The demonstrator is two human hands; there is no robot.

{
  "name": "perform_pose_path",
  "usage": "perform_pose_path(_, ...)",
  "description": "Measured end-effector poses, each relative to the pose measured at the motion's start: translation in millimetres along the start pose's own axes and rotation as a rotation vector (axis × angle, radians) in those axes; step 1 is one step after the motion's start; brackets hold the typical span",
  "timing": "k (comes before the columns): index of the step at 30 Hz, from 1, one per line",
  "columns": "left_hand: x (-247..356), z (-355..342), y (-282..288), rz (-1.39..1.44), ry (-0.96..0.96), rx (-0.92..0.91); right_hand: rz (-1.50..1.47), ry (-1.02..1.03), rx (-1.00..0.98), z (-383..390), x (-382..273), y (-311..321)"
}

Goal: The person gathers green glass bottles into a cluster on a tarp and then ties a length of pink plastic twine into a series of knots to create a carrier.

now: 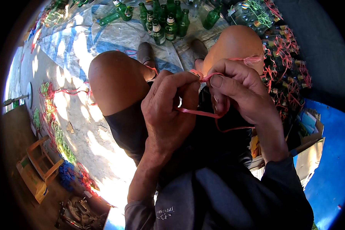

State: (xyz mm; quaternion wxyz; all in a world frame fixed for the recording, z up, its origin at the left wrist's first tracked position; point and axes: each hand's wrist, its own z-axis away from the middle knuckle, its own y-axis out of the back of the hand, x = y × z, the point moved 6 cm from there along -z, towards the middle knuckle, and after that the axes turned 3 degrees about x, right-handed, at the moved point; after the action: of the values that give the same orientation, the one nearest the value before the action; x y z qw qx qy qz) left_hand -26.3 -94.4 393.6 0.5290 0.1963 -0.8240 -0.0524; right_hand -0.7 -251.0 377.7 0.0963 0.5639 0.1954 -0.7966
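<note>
Between my two hands, above my lap, a pink-red plastic string [203,113] is drawn into a loop. My left hand [166,107] pinches one part of it, fingers curled with the knuckles up. With thumb and fingertips pressed together, my right hand [241,90] grips the string close beside the left fingertips. The loop hangs below both hands, and a loose tail passes under my right wrist. Another frayed end lies across my right knee [234,48]. Whether a knot is formed at the fingertips is hidden by the fingers.
Green glass bottles [170,28] stand grouped on a pale sheet [99,34] beyond my feet. Many bottles tied with red string [283,57] are stacked at right, near a cardboard box [310,149]. At left lie tangled coloured strings [59,134] and a wooden stool [44,161].
</note>
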Motion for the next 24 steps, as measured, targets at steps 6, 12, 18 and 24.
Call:
perform_pose_path(6, 0, 2, 0, 0.048, 0.044, -0.029, -0.264, -0.139, -0.001, 3, 5, 3)
perform_pose_path(12, 3, 4, 2, 0.019, 0.002, -0.022, -0.201, -0.023, 0.088, 3, 8, 6)
perform_pose_path(18, 3, 5, 7, 0.006, 0.039, 0.000, -0.154, -0.019, 0.073, 8, 9, 7)
perform_pose_path(24, 2, 7, 9, 0.022, 0.048, -0.010, -0.086, -0.016, 0.103, 13, 7, 6)
